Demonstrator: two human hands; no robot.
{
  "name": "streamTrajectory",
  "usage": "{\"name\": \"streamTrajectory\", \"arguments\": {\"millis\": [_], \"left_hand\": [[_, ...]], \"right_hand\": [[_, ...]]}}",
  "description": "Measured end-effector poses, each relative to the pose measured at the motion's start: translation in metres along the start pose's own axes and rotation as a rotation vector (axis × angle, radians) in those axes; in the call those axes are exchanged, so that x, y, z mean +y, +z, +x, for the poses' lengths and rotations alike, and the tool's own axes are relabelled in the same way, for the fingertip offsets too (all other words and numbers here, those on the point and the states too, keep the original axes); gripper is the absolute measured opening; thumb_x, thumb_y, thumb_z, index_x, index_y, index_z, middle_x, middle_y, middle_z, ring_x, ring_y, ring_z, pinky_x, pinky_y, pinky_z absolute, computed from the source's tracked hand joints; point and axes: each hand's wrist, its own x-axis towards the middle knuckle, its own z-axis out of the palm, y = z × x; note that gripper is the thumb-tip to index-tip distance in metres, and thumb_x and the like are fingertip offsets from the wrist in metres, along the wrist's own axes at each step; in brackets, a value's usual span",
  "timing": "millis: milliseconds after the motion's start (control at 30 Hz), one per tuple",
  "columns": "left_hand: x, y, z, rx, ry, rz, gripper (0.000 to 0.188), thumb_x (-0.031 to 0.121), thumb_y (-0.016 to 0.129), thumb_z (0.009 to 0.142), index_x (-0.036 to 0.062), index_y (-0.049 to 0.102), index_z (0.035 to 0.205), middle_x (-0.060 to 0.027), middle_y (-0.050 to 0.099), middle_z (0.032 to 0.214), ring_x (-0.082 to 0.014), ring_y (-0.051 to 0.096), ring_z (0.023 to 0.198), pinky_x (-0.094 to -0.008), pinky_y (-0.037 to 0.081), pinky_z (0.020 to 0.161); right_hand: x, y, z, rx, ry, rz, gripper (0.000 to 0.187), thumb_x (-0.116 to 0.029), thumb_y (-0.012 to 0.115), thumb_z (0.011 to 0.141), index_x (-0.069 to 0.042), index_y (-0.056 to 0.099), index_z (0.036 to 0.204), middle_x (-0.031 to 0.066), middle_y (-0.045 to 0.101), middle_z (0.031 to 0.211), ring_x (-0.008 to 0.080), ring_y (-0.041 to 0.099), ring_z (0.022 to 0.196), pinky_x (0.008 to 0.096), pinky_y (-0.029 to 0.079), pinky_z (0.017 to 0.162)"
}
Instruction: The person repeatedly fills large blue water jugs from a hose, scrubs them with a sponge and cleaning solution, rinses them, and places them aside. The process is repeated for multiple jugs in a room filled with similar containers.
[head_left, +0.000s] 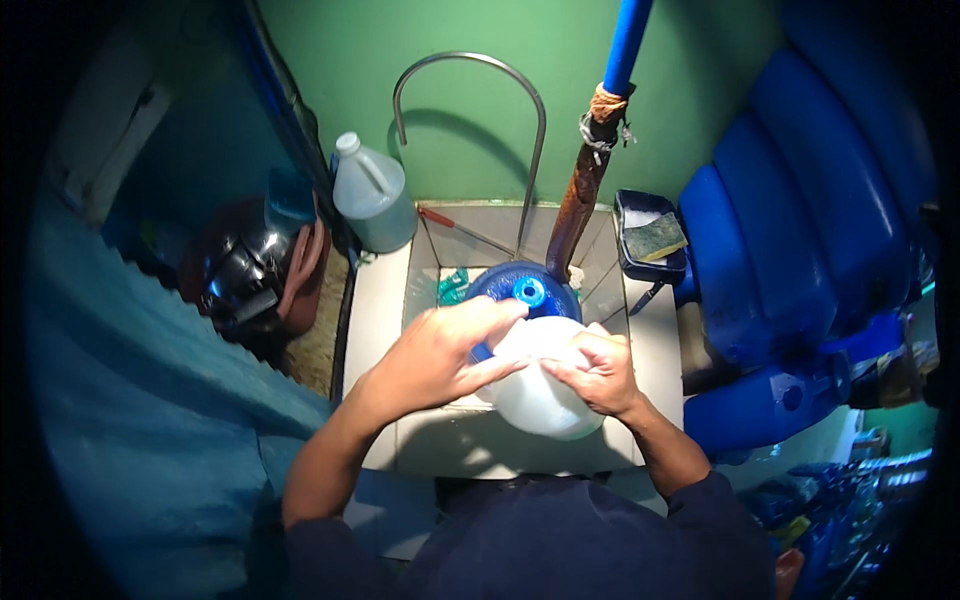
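Note:
Both my hands are on a rounded white, partly see-through plastic vessel (548, 405), in front of my chest above the near edge of a tiled basin. My left hand (425, 360) grips its left upper side between thumb and fingers. My right hand (598, 372) is closed on its right side, thumb toward the middle. Glare washes out the vessel's top, so its exact kind is unclear. Just beyond it, a blue water jug (520, 275) stands in the basin, topped by a lighter blue ring-shaped mouth (529, 291). My hands and the vessel hide its near part.
A curved metal spout (540, 110) and a blue-and-rusty pipe (580, 205) rise behind the tiled basin (640, 345). A pale plastic bottle (375, 205) stands left, near a red-handled tool (450, 222). Right are a dark sponge tray (650, 265) and stacked blue jugs (725, 250).

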Motion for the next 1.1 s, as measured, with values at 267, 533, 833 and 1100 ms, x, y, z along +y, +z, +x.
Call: {"name": "streamTrajectory", "arguments": {"millis": [267, 533, 833, 1100], "left_hand": [[0.007, 0.017, 0.068, -0.025, 0.392, 0.185, 0.05, 0.025, 0.067, 0.091, 0.014, 0.052, 0.137, -0.0159, 0.06, 0.12, -0.0365, 0.066, 0.095, -0.0472, 0.052, 0.08], [-0.005, 0.018, 0.103, 0.017, 0.121, 0.088, 0.052, 0.053, 0.067, 0.085, 0.0027, 0.066, 0.1, -0.0203, 0.07, 0.083, -0.0391, 0.069, 0.08, -0.0464, 0.053, 0.073], [-0.04, 0.016, 0.123, -0.077, -0.374, -0.316, 0.059, 0.052, 0.057, 0.088, -0.0029, 0.067, 0.07, -0.0125, 0.058, 0.053, -0.021, 0.06, 0.041, -0.0344, 0.052, 0.05], [-0.121, 0.058, 0.108, 0.29, 0.065, 0.199, 0.041, 0.04, 0.054, 0.092, 0.0015, 0.063, 0.083, -0.0211, 0.066, 0.073, -0.0366, 0.07, 0.072, -0.046, 0.055, 0.063]], "right_hand": [[0.018, -0.044, -0.009, 0.202, 0.194, 0.123, 0.02, -0.004, 0.08, 0.08, 0.0, 0.07, 0.097, 0.0107, 0.073, 0.088, 0.0174, 0.071, 0.089, 0.0289, 0.055, 0.079], [0.024, -0.058, 0.017, -0.002, 0.139, -0.035, 0.033, -0.005, 0.076, 0.084, 0.004, 0.069, 0.115, 0.0162, 0.075, 0.102, 0.0155, 0.073, 0.088, 0.027, 0.056, 0.078], [0.028, -0.055, 0.044, -0.125, 0.128, -0.343, 0.035, -0.01, 0.076, 0.082, -0.001, 0.07, 0.114, 0.0174, 0.073, 0.099, 0.0281, 0.075, 0.086, 0.0312, 0.057, 0.073], [0.038, -0.059, 0.062, -0.343, 0.191, -0.448, 0.03, -0.021, 0.075, 0.084, -0.006, 0.072, 0.11, 0.0179, 0.072, 0.088, 0.0338, 0.07, 0.073, 0.037, 0.055, 0.067]]}}
